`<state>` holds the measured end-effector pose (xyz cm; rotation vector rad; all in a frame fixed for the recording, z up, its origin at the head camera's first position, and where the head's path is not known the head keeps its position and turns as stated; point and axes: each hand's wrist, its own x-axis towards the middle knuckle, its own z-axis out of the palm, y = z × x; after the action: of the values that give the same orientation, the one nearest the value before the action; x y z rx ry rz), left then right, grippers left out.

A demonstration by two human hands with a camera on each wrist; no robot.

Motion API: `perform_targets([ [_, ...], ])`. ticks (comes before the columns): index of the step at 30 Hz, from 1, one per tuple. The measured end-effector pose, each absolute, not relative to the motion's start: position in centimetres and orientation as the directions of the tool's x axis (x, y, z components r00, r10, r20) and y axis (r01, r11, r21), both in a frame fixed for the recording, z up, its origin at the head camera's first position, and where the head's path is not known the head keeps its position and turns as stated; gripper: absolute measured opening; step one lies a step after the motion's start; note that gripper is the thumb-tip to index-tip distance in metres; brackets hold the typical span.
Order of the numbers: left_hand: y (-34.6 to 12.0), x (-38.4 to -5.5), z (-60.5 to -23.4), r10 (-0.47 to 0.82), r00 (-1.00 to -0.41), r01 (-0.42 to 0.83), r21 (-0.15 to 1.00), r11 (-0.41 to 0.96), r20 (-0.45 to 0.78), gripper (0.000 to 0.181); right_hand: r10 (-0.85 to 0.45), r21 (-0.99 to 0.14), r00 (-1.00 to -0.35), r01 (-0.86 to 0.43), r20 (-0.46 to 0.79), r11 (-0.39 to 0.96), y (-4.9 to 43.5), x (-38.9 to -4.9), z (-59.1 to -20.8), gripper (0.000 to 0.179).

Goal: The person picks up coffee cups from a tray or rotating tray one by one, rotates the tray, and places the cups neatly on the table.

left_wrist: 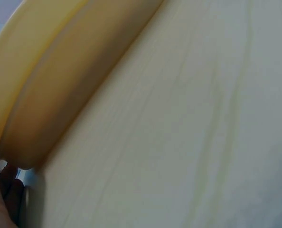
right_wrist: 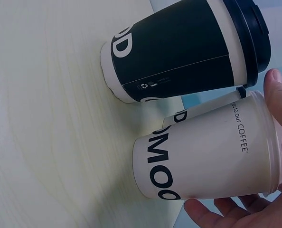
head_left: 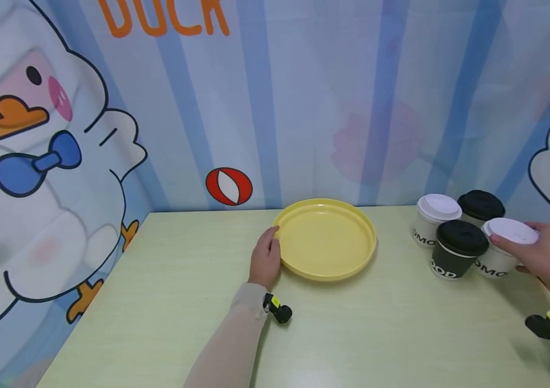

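A round yellow plate [head_left: 325, 240] sits by the back edge of the table. My left hand [head_left: 265, 257] holds its left rim; in the left wrist view the fingertips show under the rim of the plate [left_wrist: 60, 95]. At the right, my right hand [head_left: 547, 256] grips a white paper coffee cup [head_left: 495, 261] with a white lid, thumb near the lid and fingers on the far side. That white cup [right_wrist: 212, 152] stands upright on the table. Right beside it is a dark cup [head_left: 456, 253] with a black lid.
Behind these two stand another white-lidded cup [head_left: 435, 218] and a black-lidded cup [head_left: 481, 207], close together. The pale wooden table [head_left: 377, 334] ends at a blue striped curtain [head_left: 299, 108] printed with ducks.
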<state>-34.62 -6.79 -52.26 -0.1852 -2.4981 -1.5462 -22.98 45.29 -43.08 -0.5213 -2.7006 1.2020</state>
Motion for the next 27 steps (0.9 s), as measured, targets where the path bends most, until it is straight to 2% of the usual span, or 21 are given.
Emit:
perform_targets([
  [16, -6.8, -34.6, -52.6, 0.014, -0.975, 0.206, 0.871, 0.446, 0.224, 0.043, 0.403, -0.672, -0.915, 0.29, 0.013, 0.681, 44.7, -22.6, -41.7, 0.104],
  [23, -6.9, -35.1, -52.7, 0.052, -0.981, 0.19, 0.866, 0.463, 0.188, 0.047, 0.479, -0.628, -0.873, 0.325, 0.088, 0.707, 45.0, -25.5, -40.7, 0.114],
  [27, -7.5, -35.8, -51.9, 0.047, -0.991, 0.132, 0.857, 0.498, 0.125, 0.051, 0.471, -0.618, -0.876, 0.316, 0.101, 0.72, 43.2, -27.0, -37.7, 0.112],
])
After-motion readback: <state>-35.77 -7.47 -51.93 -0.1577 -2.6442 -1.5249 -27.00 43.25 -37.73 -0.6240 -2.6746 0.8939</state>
